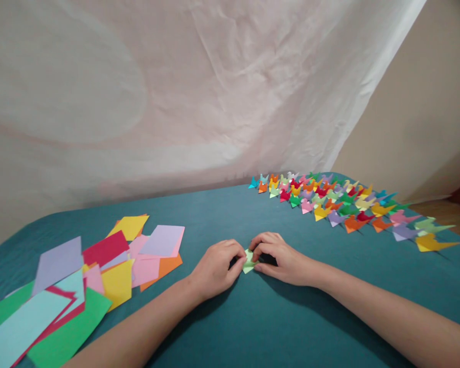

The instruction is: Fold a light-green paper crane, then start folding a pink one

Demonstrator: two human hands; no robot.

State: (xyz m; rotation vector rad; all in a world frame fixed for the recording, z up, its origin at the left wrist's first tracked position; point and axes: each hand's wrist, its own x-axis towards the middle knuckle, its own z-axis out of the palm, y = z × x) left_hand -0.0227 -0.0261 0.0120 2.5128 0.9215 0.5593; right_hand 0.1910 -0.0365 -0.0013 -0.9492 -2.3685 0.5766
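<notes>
Left of the small pale green folded paper [248, 265] lie loose coloured paper sheets [117, 283]. At its left edge, the left hand [219, 267] pinches it, thumb and forefinger nearly meeting. At its right side, the right hand [280, 259] grips it, fingers curled. Light, even pressure should keep creases crisp. Folded paper birds [322, 212] stand beyond it, rightward.

Fingers [236, 268] partly hide from me the small light-green folded paper [249, 262]; left of it, a pale-blue paper sheet [26, 326] is cut off.
</notes>
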